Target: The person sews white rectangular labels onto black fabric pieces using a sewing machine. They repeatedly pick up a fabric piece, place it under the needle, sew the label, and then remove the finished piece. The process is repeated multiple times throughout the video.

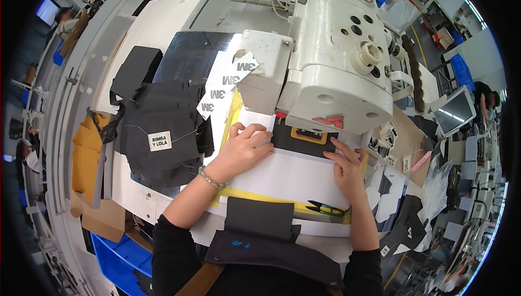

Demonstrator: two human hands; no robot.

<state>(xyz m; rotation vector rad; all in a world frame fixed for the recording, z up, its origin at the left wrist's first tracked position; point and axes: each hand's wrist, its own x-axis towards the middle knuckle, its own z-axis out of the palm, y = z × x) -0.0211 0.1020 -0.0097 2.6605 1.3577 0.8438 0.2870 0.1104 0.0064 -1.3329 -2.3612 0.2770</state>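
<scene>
A black fabric piece lies flat under the head of the white sewing machine. A yellow rectangular clamp frame sits over the piece's middle. At its left edge rests my left hand, fingers somewhat bent and apart, pressing on the white sheet. My right hand touches the lower right edge with its fingers stretched out. Neither hand grips anything. Green-handled thread snips lie near my right wrist, on the yellow border of the sheet.
To the left is a heap of black fabric pieces, one bearing a white label. Behind it stands a black stack. Small labels and scraps lie right. Another black piece is at the near edge; a blue bin stands below left.
</scene>
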